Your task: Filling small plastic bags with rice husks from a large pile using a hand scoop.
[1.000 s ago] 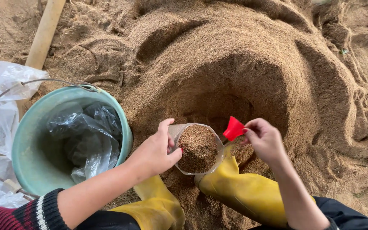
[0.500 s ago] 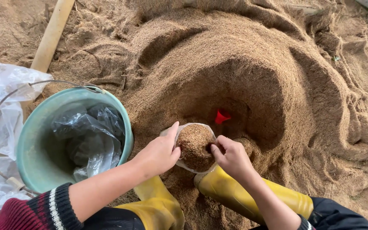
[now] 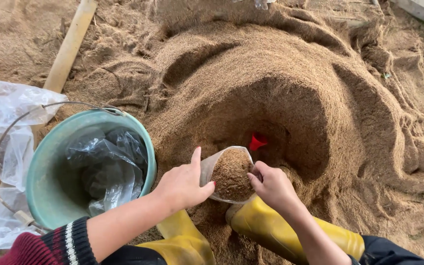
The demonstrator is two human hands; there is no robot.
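left hand [image 3: 185, 184] grips clear bag [image 3: 231, 172] rim | right hand [image 3: 272, 186] pinches opposite rim | hands apart

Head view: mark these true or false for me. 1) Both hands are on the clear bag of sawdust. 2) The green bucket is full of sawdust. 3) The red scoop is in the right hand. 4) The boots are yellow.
1) True: the left hand and right hand grip the clear bag at its rim.
2) False: the green bucket holds only crumpled clear plastic bags.
3) False: the red scoop lies in the sawdust pile, beyond the bag, apart from both hands.
4) True: both rubber boots are yellow.
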